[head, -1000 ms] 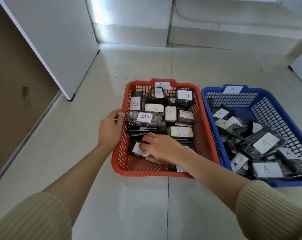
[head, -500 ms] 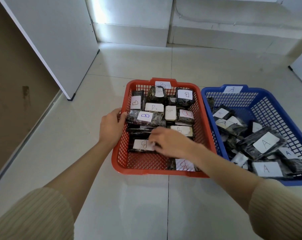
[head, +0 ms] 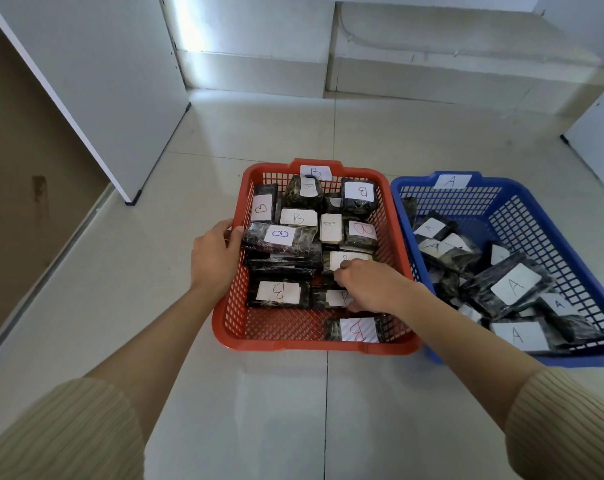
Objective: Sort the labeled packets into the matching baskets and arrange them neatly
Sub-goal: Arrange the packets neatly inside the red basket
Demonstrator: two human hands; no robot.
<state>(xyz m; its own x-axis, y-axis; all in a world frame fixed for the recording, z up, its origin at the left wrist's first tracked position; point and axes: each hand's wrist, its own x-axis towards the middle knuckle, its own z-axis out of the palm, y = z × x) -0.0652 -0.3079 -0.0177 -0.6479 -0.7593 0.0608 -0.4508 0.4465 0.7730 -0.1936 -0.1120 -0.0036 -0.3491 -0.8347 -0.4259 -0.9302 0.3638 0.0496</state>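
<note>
Red plastic mesh forms the red basket (head: 314, 346) on the tiled floor (head: 259, 410), tagged "B" on its far rim. It is full of dark wrapped B packets (head: 281, 237) with white labels, some flat, some on edge. The left hand (head: 215, 258) grips the basket's left rim, fingers curled over the edge. The right hand (head: 370, 285) reaches into the basket's right half. Its fingers (head: 342, 273) are curled, their tips on the label of a middle packet (head: 351, 259); whether they hold it I cannot tell. Touching the red basket's right side stands the blue basket (head: 501, 184), tagged "A", with A packets (head: 512, 285) heaped loosely inside.
</note>
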